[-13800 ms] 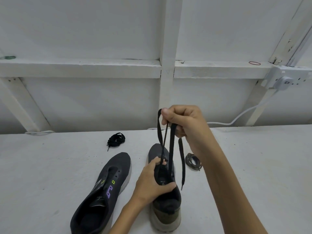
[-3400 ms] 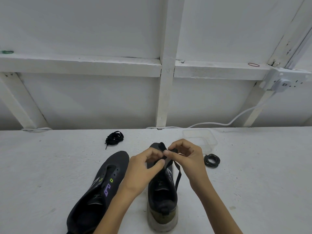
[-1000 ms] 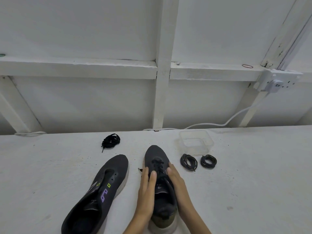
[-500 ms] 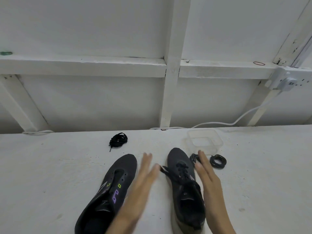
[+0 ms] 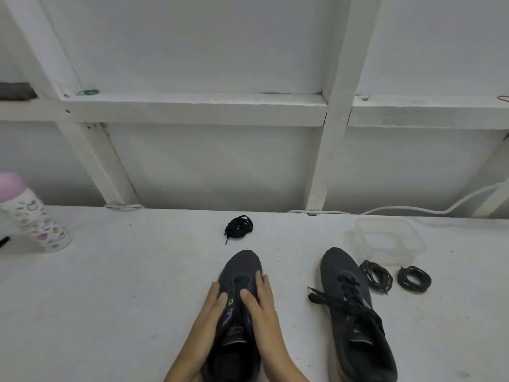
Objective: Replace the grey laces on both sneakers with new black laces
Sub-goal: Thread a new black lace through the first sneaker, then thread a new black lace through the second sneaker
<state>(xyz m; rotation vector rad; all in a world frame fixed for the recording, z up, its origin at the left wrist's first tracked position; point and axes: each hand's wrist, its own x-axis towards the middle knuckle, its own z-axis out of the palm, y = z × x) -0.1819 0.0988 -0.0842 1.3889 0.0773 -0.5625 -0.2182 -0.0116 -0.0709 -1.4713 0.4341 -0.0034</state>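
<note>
An unlaced dark sneaker (image 5: 240,267) stands in front of me, toe pointing away. My left hand (image 5: 212,307) lies along its left side and my right hand (image 5: 261,301) along its right side, fingers straight, holding it between them. To the right stands the other dark sneaker (image 5: 349,307), laced with a black lace whose ends trail off to its left. A bundled black lace (image 5: 238,226) lies on the table beyond the unlaced shoe. Two coiled grey laces (image 5: 376,276) (image 5: 414,279) lie right of the laced sneaker.
A clear plastic tub (image 5: 388,239) sits behind the grey coils. A patterned bottle with a pink cap (image 5: 30,216) stands at the far left. A white cable (image 5: 413,209) runs along the back edge below the white framed wall.
Both hands left the laced sneaker, which now stands to the right, and moved onto the unlaced sneaker, which has been straightened in front of me. The view swung left.
</note>
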